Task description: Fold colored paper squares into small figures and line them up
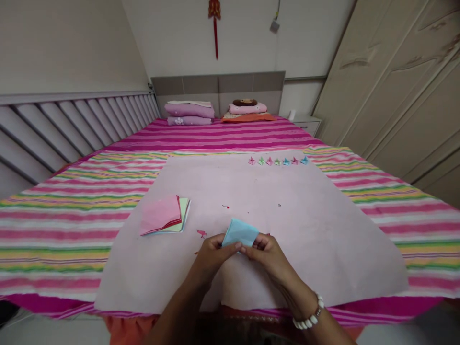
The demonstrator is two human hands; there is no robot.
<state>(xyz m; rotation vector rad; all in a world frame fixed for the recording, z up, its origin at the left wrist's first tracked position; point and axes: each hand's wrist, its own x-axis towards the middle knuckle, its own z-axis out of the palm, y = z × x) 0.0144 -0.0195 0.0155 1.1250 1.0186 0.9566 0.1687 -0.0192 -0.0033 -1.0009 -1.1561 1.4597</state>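
Note:
A folded piece of light blue origami paper (240,232) is held between both hands, just above the pale sheet. My left hand (214,251) pinches its left side, thumb on the near face. On the right edge, my right hand (266,249) grips it with thumb in front and fingers curled behind; a beaded bracelet is on that wrist. The two thumbs nearly meet at the paper's lower edge. To the left lies a stack of coloured paper (161,214), pink on top with red, green and blue edges showing.
A pale sheet (201,179) covers the middle of the striped bed (72,230). Several small folded paper shapes (277,162) stand in a row at its far right. Folded bedding (189,111) lies by the headboard (247,84). A railing (89,120) runs along the left, a wardrobe (388,81) along the right.

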